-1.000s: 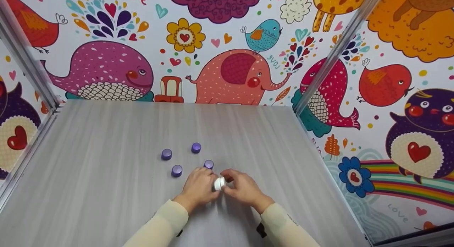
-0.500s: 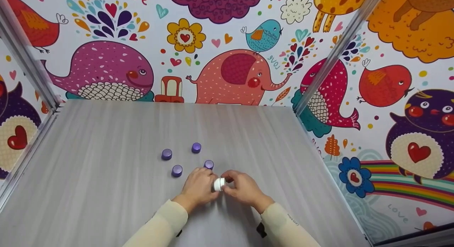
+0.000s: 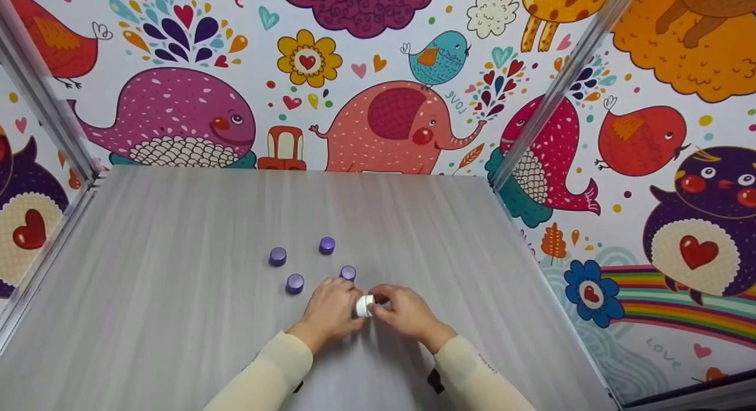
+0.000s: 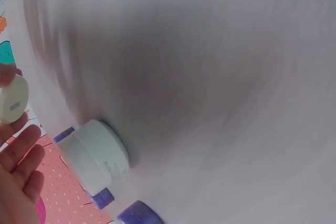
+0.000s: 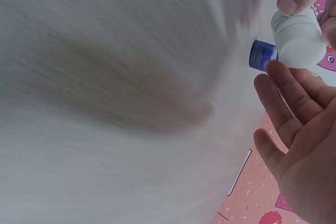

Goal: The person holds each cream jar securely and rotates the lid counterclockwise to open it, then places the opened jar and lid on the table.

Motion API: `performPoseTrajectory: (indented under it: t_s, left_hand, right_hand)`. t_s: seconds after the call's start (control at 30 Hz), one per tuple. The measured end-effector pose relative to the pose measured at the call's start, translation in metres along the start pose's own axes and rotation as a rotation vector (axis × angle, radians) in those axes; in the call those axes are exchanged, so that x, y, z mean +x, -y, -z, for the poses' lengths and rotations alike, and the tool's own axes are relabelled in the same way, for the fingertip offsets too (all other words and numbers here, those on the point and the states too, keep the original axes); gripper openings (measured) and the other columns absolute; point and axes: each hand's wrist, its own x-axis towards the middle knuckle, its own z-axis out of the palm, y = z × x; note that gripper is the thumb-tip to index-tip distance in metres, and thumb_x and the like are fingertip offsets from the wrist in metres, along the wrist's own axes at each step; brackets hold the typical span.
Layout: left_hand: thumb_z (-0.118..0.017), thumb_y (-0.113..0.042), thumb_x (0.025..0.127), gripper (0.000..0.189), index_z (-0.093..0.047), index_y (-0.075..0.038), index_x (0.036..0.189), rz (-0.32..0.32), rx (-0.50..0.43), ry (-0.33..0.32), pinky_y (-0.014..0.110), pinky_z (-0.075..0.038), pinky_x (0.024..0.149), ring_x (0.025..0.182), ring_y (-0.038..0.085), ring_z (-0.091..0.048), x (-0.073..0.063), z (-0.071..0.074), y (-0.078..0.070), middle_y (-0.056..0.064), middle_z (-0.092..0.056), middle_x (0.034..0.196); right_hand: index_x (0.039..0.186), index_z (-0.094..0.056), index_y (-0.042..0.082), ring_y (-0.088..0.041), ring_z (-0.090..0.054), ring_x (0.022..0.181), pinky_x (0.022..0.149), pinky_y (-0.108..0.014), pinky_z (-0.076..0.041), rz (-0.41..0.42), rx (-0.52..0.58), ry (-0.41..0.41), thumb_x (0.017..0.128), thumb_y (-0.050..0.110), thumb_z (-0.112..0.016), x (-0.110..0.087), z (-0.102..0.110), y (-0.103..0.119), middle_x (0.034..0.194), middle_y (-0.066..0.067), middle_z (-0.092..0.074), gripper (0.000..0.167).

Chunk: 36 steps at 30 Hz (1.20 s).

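Observation:
In the head view my left hand (image 3: 332,310) pinches the body of a small white jar (image 3: 365,306) above the table. The jar lies on its side, its lid facing right. My right hand (image 3: 410,316) has thumb and fingertips at the lid, pinching it. The left wrist view looks at the printed round bottom of the jar (image 4: 14,99). From the right wrist the lid end of the jar (image 5: 299,40) shows, beside mostly extended right fingers. A second white jar (image 4: 93,157) stands on the table, hidden behind the left hand in the head view.
Several purple jars stand on the grey table beyond and left of the hands, one (image 3: 277,256) farthest left, another (image 3: 326,245) farthest back, and one (image 3: 348,273) just past the left knuckles. Patterned panels (image 3: 378,127) wall the table in at back and sides.
My right thumb and fingertips have shifted slightly round the lid, the thumb now lying over its edge. The held jar has turned a little. The left hand and purple jars stay put.

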Motion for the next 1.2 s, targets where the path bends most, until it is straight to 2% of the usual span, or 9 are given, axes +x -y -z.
performPoseTrajectory:
  t_s: [0.17, 0.47, 0.7, 0.93, 1.2]
  left_hand:
    - [-0.077, -0.039, 0.070, 0.030, -0.071, -0.013, 0.083, 0.004, 0.003, 0.006, 0.037, -0.046, 0.076, 0.082, 0.022, -0.060, -0.001, 0.000, 0.001, 0.001, -0.066, 0.084]
    - [-0.076, -0.040, 0.073, 0.030, -0.071, -0.012, 0.083, 0.014, 0.010, 0.012, 0.037, -0.045, 0.077, 0.081, 0.022, -0.059, -0.002, 0.001, 0.002, 0.001, -0.065, 0.083]
    - [-0.075, -0.042, 0.074, 0.033, -0.072, -0.011, 0.086, 0.019, 0.010, 0.021, 0.038, -0.045, 0.079, 0.082, 0.022, -0.059, -0.002, 0.002, 0.002, 0.002, -0.066, 0.085]
    - [-0.075, -0.043, 0.074, 0.036, -0.074, -0.011, 0.090, 0.025, 0.008, 0.028, 0.038, -0.046, 0.081, 0.084, 0.022, -0.060, -0.004, 0.002, 0.003, 0.002, -0.066, 0.088]
    - [-0.077, -0.041, 0.072, 0.033, -0.072, -0.011, 0.086, 0.026, -0.003, -0.002, 0.038, -0.046, 0.077, 0.081, 0.022, -0.060, -0.005, 0.000, 0.003, 0.001, -0.065, 0.085]
  right_hand:
    - [0.108, -0.069, 0.013, -0.019, -0.067, 0.094, 0.078, -0.033, -0.052, -0.001, -0.011, -0.004, 0.087, 0.023, -0.070, 0.000, 0.001, 0.001, 0.102, 0.002, -0.069, 0.023]
    - [0.109, -0.068, 0.013, -0.018, -0.066, 0.093, 0.080, -0.033, -0.052, 0.043, -0.004, -0.037, 0.084, 0.019, -0.075, -0.001, 0.004, -0.003, 0.102, 0.007, -0.067, 0.026]
    - [0.118, -0.067, 0.007, -0.021, -0.065, 0.095, 0.080, -0.038, -0.052, -0.003, -0.031, -0.079, 0.086, 0.019, -0.073, -0.002, 0.005, -0.012, 0.107, -0.001, -0.067, 0.035]
    - [0.111, -0.069, 0.009, -0.018, -0.065, 0.092, 0.079, -0.039, -0.052, -0.064, -0.091, -0.083, 0.083, 0.023, -0.075, -0.002, 0.005, -0.018, 0.102, 0.002, -0.068, 0.032]
    - [0.106, -0.070, 0.010, -0.012, -0.065, 0.086, 0.075, -0.036, -0.053, -0.065, -0.154, -0.096, 0.079, 0.025, -0.077, -0.001, 0.002, -0.026, 0.096, 0.004, -0.070, 0.032]
